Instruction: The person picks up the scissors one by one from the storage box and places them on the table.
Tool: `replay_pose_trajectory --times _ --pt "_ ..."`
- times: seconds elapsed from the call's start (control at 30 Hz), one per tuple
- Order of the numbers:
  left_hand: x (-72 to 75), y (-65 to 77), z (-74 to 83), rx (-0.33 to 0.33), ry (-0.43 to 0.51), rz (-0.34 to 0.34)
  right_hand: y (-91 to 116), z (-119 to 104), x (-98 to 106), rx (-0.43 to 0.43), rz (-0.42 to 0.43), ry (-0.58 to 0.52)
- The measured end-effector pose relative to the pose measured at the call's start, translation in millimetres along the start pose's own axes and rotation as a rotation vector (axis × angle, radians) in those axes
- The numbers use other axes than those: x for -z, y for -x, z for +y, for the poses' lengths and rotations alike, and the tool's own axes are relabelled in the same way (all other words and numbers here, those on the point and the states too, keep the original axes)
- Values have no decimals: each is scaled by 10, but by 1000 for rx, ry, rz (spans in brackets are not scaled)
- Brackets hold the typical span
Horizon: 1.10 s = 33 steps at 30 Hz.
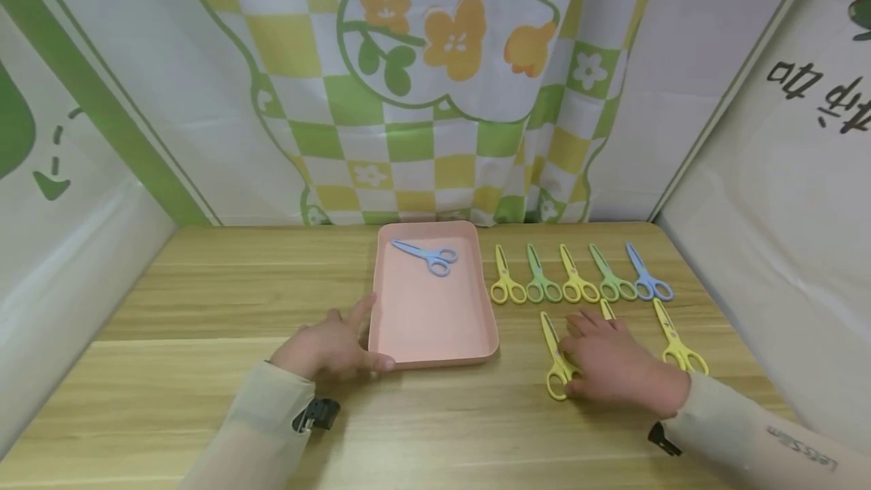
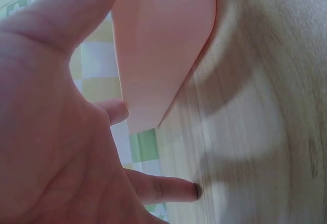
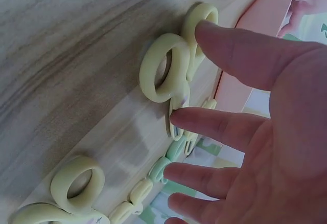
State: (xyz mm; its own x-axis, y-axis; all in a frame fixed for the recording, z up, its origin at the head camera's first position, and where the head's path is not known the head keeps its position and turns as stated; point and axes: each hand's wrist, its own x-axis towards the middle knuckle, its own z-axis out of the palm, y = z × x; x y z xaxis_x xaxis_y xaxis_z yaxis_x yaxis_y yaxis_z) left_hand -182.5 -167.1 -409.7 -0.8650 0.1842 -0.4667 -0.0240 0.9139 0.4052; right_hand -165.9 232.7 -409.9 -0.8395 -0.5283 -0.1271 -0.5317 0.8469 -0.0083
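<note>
A pink tray (image 1: 435,324) stands mid-table with blue scissors (image 1: 429,255) inside. My left hand (image 1: 330,346) is spread at its near-left corner, thumb by the front rim and a finger along the left wall. In the left wrist view, fingertips reach the wall of the tray (image 2: 163,45). My right hand (image 1: 615,361) is over the front row of yellow scissors. Its thumb overlaps a handle ring of the leftmost yellow scissors (image 1: 558,369), and the index fingertip lies by their blades. The hand hides most of the middle yellow scissors (image 1: 608,310).
Behind my right hand runs a row of scissors: yellow (image 1: 506,282), green (image 1: 542,282), yellow (image 1: 578,282), green (image 1: 615,282) and blue (image 1: 649,278). Another yellow pair (image 1: 677,342) lies to the right. A patterned curtain (image 1: 435,150) closes off the table's back edge.
</note>
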Motion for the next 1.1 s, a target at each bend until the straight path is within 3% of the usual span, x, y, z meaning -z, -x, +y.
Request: replay_pose_trajectory --times 0.63,1.1 --pt "34 55 -35 24 70 31 -45 79 4 -42 -21 7" --pt "91 92 -84 29 33 47 -82 109 19 -64 -55 -12"
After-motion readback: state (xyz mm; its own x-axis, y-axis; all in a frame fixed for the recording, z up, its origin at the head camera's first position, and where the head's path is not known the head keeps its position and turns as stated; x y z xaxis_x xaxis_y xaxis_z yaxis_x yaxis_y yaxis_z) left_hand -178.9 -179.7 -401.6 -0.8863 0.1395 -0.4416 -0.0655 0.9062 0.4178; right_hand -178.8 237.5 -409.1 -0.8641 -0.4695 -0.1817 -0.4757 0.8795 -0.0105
